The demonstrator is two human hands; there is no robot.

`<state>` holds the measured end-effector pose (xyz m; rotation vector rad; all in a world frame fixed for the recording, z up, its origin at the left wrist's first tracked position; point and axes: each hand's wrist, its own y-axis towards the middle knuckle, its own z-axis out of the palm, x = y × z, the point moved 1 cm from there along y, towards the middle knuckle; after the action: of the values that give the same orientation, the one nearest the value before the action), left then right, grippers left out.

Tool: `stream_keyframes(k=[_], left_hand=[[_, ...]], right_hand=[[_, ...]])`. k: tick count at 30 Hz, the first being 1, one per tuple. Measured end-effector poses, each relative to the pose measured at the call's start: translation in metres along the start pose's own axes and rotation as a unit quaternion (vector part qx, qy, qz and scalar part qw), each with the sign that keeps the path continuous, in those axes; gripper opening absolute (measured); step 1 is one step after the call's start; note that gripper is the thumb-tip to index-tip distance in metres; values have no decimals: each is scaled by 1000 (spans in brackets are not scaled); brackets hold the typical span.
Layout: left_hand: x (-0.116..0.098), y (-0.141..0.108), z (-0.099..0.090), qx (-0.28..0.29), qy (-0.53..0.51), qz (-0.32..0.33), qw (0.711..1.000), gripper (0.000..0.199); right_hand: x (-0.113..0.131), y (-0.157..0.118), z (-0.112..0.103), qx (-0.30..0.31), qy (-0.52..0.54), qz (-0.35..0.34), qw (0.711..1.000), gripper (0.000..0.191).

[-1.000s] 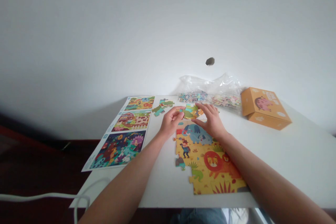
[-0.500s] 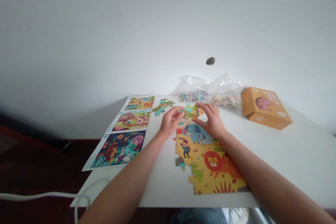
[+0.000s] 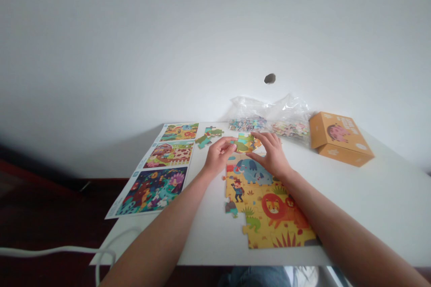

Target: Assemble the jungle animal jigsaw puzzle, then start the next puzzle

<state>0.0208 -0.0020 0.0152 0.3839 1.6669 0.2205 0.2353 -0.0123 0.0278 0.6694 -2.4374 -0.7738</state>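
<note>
Joined jigsaw puzzle pieces (image 3: 245,144) in green, teal and yellow are between my hands, at the far end of the assembled puzzle. My left hand (image 3: 218,156) is closed, thumb and forefinger pinching their left edge. My right hand (image 3: 273,154) spans them from the right, thumb at the near edge and forefinger at the far edge. Towards me lies the larger assembled jigsaw puzzle (image 3: 259,197) with elephants, lions and a figure with a camera; its left edge is uneven, and my right forearm hides part of its right side.
Loose joined puzzle pieces (image 3: 210,135) lie behind my left hand. A picture sheet (image 3: 144,168) with three scenes is at the left. Clear plastic bags (image 3: 286,114) of pieces and an orange box (image 3: 341,139) stand along the wall. A white cable (image 3: 54,251) hangs at the left table edge.
</note>
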Motion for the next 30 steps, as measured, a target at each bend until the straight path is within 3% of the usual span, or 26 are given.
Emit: stream_keyframes(k=[4,7,11,15,18,21,27,30], left_hand=[[-9,-3,-4,49,42,4,998,38],[-21,-8,-4,160,120,48,979,38],[-32,-21,7,337,227,129,905,62],[-32,-28,17,410,321,128,844,75],[-29,-26,17,417,356,105,830,75],[-26,-21,14,404,366,77,835,70],[-10,-13,7,357,345,70,865,56],[-2,-9,6,302,321,77,894,59]], right_hand=[[-8,2,-1,-48,10,33,998,57],[-21,2,-6,-147,13,99,984,57],[-33,0,-11,-224,44,184,956,58],[-33,-2,-10,-236,87,216,944,59],[-31,-2,-8,-227,104,214,944,59],[-30,-1,-8,-206,105,194,953,58],[-24,0,-11,-112,84,77,987,52],[-24,0,-11,-60,76,23,995,52]])
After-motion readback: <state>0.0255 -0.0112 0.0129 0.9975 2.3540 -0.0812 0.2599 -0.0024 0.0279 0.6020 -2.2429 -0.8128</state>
